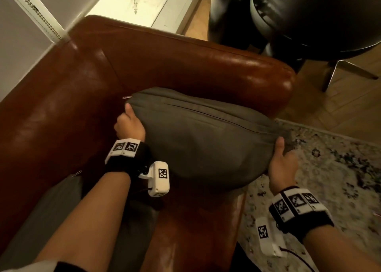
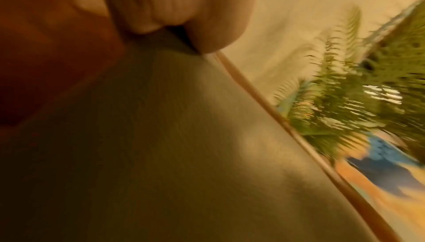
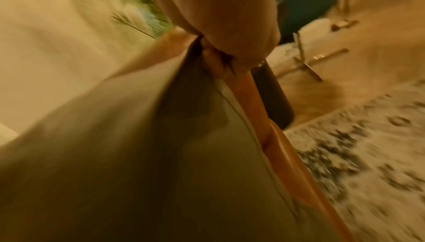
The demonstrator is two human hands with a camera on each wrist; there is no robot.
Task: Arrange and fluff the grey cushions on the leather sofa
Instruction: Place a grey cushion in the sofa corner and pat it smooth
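Note:
A plump grey cushion [image 1: 204, 139] is held over the seat corner of the brown leather sofa [image 1: 165, 65], zip seam facing up. My left hand [image 1: 128, 123] grips its left end, thumb on top. My right hand [image 1: 282, 162] grips its right end beyond the sofa's armrest, thumb pressed on the fabric. Both wrist views are blurred; the grey cushion [image 2: 184, 145] fills the left one under my left hand [image 2: 184, 14], and the grey cushion [image 3: 138, 155] bunches under my right hand [image 3: 218, 33]. A second grey cushion [image 1: 51, 214] lies on the seat under my left forearm.
A black leather chair [image 1: 309, 18] on metal legs stands behind the armrest at upper right. A patterned pale rug [image 1: 329, 179] covers the floor on the right. A white marble-topped unit [image 1: 144, 1] sits behind the sofa, with green fern fronds [image 2: 345, 91] nearby.

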